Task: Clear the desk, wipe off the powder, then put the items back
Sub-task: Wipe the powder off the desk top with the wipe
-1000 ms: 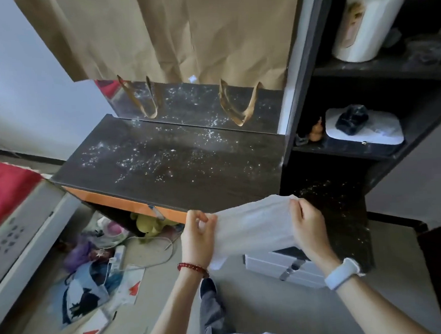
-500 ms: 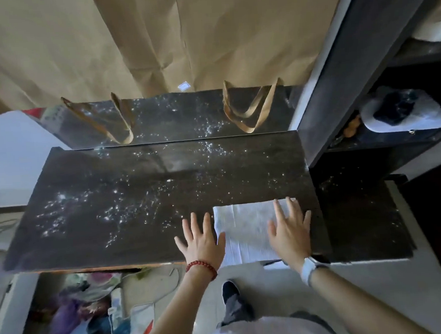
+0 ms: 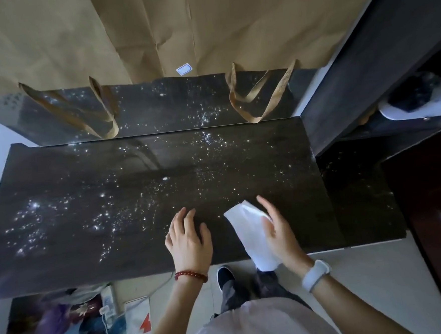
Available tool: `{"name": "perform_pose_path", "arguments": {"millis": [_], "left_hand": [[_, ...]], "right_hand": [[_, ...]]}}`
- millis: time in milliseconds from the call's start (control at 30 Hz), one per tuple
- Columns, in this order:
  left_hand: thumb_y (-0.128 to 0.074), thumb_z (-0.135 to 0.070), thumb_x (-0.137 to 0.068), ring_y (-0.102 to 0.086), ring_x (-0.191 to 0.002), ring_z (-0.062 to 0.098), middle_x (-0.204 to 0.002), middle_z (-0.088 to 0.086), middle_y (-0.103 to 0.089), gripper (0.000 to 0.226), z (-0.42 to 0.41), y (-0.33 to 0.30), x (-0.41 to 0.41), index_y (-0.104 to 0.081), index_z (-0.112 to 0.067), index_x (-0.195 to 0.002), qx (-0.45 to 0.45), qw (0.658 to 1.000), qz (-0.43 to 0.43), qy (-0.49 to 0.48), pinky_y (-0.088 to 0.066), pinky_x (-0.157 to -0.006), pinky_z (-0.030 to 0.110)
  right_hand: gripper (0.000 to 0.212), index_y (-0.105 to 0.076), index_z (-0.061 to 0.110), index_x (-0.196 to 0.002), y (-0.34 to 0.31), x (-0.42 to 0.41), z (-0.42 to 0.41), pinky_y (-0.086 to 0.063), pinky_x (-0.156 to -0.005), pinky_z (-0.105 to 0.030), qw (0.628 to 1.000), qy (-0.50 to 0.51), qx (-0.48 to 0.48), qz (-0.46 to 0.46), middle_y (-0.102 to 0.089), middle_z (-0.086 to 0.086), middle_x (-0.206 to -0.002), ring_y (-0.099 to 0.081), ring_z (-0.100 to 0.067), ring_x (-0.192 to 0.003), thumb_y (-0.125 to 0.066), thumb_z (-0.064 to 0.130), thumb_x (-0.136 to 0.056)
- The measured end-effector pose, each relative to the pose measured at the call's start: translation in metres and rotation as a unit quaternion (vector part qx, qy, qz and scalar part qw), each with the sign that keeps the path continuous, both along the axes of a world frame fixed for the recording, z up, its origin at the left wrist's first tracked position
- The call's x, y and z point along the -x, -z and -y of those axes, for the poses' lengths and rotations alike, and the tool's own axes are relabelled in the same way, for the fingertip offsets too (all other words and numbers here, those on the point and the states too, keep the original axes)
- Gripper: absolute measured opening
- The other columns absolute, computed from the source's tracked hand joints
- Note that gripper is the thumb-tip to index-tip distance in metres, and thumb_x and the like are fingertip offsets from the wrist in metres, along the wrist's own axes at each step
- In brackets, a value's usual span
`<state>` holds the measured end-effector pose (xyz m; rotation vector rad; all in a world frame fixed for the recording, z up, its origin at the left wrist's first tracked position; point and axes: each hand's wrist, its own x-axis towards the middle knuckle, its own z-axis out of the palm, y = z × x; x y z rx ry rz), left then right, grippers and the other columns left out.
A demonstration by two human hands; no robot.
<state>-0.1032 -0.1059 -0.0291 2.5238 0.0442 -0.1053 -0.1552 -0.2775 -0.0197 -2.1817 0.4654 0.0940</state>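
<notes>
The dark desk top (image 3: pixel 84 176) is bare of items and speckled with white powder (image 3: pixel 105 219), thickest at the left and centre. A white cloth (image 3: pixel 247 227) is folded up on edge near the desk's front right, its lower end hanging over the front edge. My right hand (image 3: pixel 281 230) holds the cloth from the right side, thumb across it and fingers stretched forward. My left hand (image 3: pixel 189 239) rests on the desk just left of the cloth, fingers loosely bent, holding nothing.
A mirror (image 3: pixel 170 105) stands at the desk's back with brown paper bags (image 3: pixel 152 28) hanging above it. A dark shelf unit (image 3: pixel 363 65) rises at the right, with a lower powdered ledge (image 3: pixel 359 196). Clutter (image 3: pixel 82 327) lies on the floor under the desk's left.
The cloth was stretched between both hands, then laid flat on the desk. Now my right hand has gathered it up folded, and my left hand has come off it onto the desk.
</notes>
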Motion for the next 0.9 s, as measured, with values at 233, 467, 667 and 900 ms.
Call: {"name": "perform_pose_path", "arguments": {"millis": [233, 467, 667, 900], "left_hand": [[-0.038, -0.042, -0.091, 0.006, -0.142, 0.027, -0.156, 0.004, -0.004, 0.059, 0.023, 0.014, -0.005, -0.016, -0.025, -0.144, -0.13, 0.973, -0.098, 0.164, 0.003, -0.112, 0.054], [-0.034, -0.051, -0.09, 0.015, -0.141, 0.029, -0.155, 0.004, 0.009, 0.068, 0.044, 0.026, -0.012, 0.0, -0.029, -0.144, -0.174, 0.96, -0.106, 0.19, 0.008, -0.11, 0.057], [-0.021, -0.065, -0.077, -0.011, -0.141, 0.029, -0.153, 0.004, -0.021, 0.071, 0.04, 0.038, -0.015, -0.023, -0.032, -0.14, -0.191, 0.961, -0.093, 0.179, -0.009, -0.109, 0.059], [-0.019, -0.067, -0.074, -0.005, -0.142, 0.025, -0.154, 0.001, -0.017, 0.073, 0.039, 0.041, -0.013, -0.019, -0.037, -0.141, -0.198, 0.963, -0.074, 0.167, 0.009, -0.108, 0.048]], "right_hand": [[0.048, -0.041, 0.003, -0.133, 0.03, 0.007, 0.083, -0.03, -0.104, -0.061, 0.948, 0.116, 0.292, -0.051, -0.035, -0.03, -0.14, -0.035, -0.044, -0.129, -0.054, 0.009, -0.088], [0.063, -0.029, -0.004, -0.136, 0.055, -0.001, 0.059, -0.02, -0.11, -0.047, 0.939, 0.052, 0.325, -0.102, -0.038, -0.028, -0.14, -0.036, -0.039, -0.13, -0.003, 0.038, -0.097], [0.059, -0.034, -0.006, -0.135, 0.054, -0.068, 0.104, -0.031, -0.105, -0.052, 0.934, 0.024, 0.345, -0.095, -0.038, -0.029, -0.139, -0.038, -0.04, -0.129, -0.02, 0.03, -0.09], [0.054, -0.033, 0.0, -0.137, 0.065, -0.095, 0.074, -0.027, -0.11, -0.048, 0.929, -0.105, 0.355, 0.003, -0.036, -0.022, -0.143, -0.034, -0.036, -0.132, -0.017, 0.031, -0.096]]}}
